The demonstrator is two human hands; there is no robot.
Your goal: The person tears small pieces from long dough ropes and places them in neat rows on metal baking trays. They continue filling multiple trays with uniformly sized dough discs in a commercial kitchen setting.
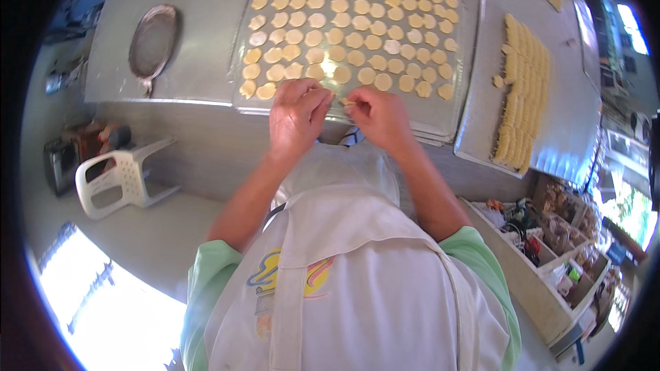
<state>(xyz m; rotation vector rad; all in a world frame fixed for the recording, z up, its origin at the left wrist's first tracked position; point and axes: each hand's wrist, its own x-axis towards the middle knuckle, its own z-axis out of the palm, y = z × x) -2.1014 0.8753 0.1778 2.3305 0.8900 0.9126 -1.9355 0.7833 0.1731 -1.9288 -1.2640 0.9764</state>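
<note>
Many flat, pale-yellow dough rounds [335, 36] lie in rough rows on a metal baking sheet [438, 118]. Some have small points on their edges. Over the sheet's near edge, my right hand [379, 116] pinches a small piece of dough [344, 101] between thumb and fingertips. My left hand [298, 113] is just beside it, thumb and fingers brought together. Whether anything sits between those left fingertips is hidden. The nearest dough rounds lie just beyond my left knuckles.
An oval metal dish [153, 44] rests on the metal table [206, 20] at left. To the right, another tray [477, 98] bears tightly packed rows of yellow dough pieces [523, 93]. A white plastic chair [124, 180] is at lower left, a compartmented wooden box [546, 288] at lower right.
</note>
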